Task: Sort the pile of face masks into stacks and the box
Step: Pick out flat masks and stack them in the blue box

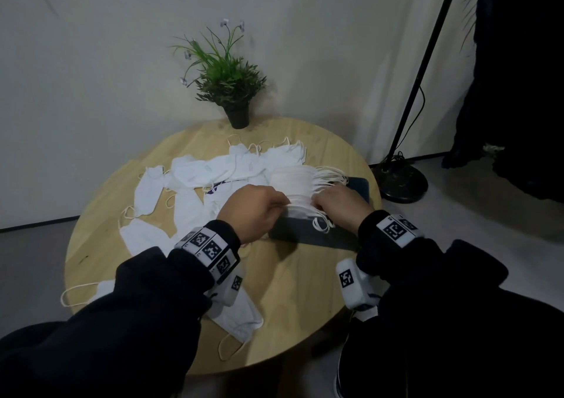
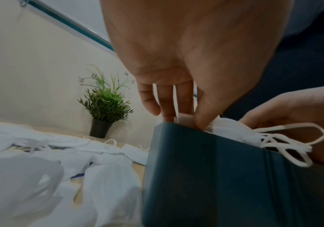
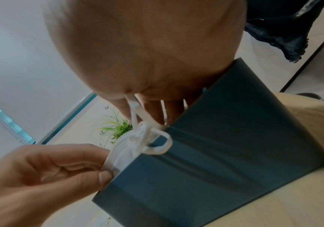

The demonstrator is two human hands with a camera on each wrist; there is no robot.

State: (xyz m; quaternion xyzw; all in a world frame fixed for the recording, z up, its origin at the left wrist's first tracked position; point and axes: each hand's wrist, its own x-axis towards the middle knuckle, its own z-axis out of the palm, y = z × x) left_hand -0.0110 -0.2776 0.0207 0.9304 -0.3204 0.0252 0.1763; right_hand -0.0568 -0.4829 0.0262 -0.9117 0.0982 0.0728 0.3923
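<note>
A dark teal box (image 1: 311, 234) stands at the right of the round wooden table (image 1: 290, 291). A thick stack of white masks (image 1: 293, 184) sits in it, ear loops (image 1: 331, 175) spilling to the right. My left hand (image 1: 285, 204) pinches the stack's near left edge between thumb and fingers. My right hand (image 1: 317, 204) grips the near right edge, its fingers reaching down inside the box. In the left wrist view the left hand (image 2: 185, 118) holds the stack (image 2: 229, 129) at the box (image 2: 206, 176) rim. In the right wrist view loops (image 3: 149, 138) hang under the right hand (image 3: 151, 113).
Loose white masks (image 1: 189, 175) lie spread over the table's left half, with more near the front edge (image 1: 241, 315). A potted plant (image 1: 229, 83) stands at the table's back. A black floor lamp base (image 1: 399, 181) sits on the floor to the right.
</note>
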